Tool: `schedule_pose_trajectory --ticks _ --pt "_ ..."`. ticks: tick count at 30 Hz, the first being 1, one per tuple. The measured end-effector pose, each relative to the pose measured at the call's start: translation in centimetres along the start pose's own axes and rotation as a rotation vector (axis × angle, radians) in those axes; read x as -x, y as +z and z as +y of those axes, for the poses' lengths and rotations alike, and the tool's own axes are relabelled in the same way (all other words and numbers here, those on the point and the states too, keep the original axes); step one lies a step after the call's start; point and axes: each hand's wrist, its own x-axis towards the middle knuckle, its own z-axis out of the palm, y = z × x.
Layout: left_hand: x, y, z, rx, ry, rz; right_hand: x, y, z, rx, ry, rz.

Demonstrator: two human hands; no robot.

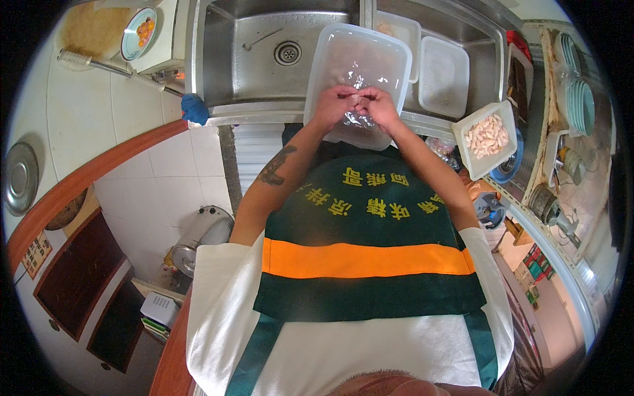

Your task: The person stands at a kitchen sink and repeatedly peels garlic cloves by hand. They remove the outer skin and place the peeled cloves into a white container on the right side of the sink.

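My left hand (336, 106) and my right hand (379, 108) meet over a translucent white plastic tub (322, 54) that holds clear liquid. Between their fingertips is a small pale piece of food (355, 99), largely covered by the fingers. The tub rests across the front rim of a stainless steel sink, close against my dark green apron (356, 163). To the right, a white plastic container (474, 166) holds many pinkish-white food pieces (488, 136), too small to identify for certain.
The left sink basin (257, 49) has a drain (287, 53) and a thin spoon-like utensil (262, 39). Two white trays (443, 76) sit in the right basin. A blue cloth (194, 109) hangs at the left corner, near a bowl with orange pieces (139, 34). Plates (579, 106) stand on the right shelf.
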Motion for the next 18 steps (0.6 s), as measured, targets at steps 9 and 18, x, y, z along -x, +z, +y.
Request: schedule_pose_trajectory --ticks 9,18 --pt "-1.2 -0.2 -1.1 -0.217 0.018 0.014 -0.3 -0.9 0.7 -0.019 -0.038 -0.022" --pt "-1.3 -0.8 -0.7 -0.281 0.021 0.103 1.2 -0.8 -0.4 0.987 -0.500 0.258"
